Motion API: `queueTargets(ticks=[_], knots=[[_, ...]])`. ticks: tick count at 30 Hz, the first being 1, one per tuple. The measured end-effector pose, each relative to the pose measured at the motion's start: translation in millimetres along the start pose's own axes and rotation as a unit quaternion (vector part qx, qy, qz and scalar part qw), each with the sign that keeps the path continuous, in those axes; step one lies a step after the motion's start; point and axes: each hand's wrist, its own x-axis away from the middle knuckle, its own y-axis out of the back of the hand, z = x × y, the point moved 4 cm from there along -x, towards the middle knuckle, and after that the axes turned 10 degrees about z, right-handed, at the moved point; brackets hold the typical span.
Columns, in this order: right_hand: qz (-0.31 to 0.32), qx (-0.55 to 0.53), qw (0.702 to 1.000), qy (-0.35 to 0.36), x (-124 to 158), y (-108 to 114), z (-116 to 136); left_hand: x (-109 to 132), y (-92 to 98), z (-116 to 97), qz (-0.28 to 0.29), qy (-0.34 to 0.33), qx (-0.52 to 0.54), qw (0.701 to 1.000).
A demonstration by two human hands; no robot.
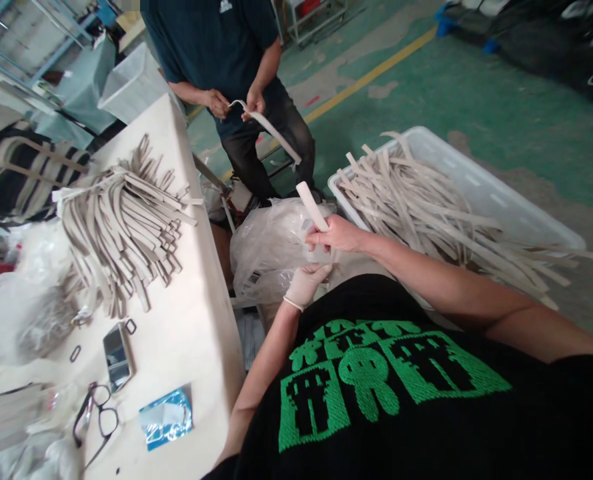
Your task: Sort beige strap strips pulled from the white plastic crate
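Note:
My right hand (337, 235) is bare and closed around a pale fabric strap (312, 207), whose flat end sticks up past the fingers. Just below it, my left hand (307, 283) wears a thin whitish glove with a band at the wrist. Its fingers are bent together near the lower part of the strap, and what they hold is hidden. Behind both hands is a crumpled clear plastic bag (266, 243). To the right, a white plastic bin (516, 180) holds a tangled heap of similar straps (416, 200).
On the table (196, 347) at left lie a strap bundle (121, 233), a phone (117, 357), eyeglasses (107, 420) and a blue packet (167, 419). Across from me a person (216, 60) handles another strap (276, 133). A second white bin (131, 83) stands behind the table.

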Motion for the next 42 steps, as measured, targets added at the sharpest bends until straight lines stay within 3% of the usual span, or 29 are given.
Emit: queueTargets(ticks=[3, 7, 9, 12, 16, 20, 34, 42], knots=[[-0.035, 0.038, 0.999, 0.017, 4.2, 3.0, 15.7, -5.5, 7.8, -1.7, -0.031, -0.003, -0.02, 0.999], [-0.068, 0.043, 0.997, -0.002, 28.9, 11.3, 15.0, -8.8, 20.0, -7.9, -0.078, -0.021, 0.103, 0.991], [-0.036, 0.041, 0.998, -0.035, 48.3, 7.2, 6.1, -9.4, 25.5, -13.2, -0.105, -0.03, 0.175, 0.979], [0.061, 0.05, 0.993, -0.093, 78.4, -13.3, -13.1, -11.8, 29.6, -23.0, -0.137, -0.043, 0.256, 0.956], [0.148, 0.075, 0.976, -0.144, 102.1, -44.6, -34.3, -16.8, 25.2, -33.9, -0.138, -0.042, 0.326, 0.934], [0.146, 0.083, 0.973, -0.158, 101.2, -55.2, -40.2, -18.7, 19.1, -37.5, -0.13, -0.024, 0.327, 0.936], [0.142, 0.078, 0.975, -0.152, 82.9, -53.6, -47.2, -18.8, 8.1, -37.3, -0.144, -0.047, 0.317, 0.936], [0.173, -0.022, 0.97, -0.168, 83.0, -58.9, -55.9, -18.0, 6.9, -33.3, -0.126, -0.038, 0.292, 0.947]])
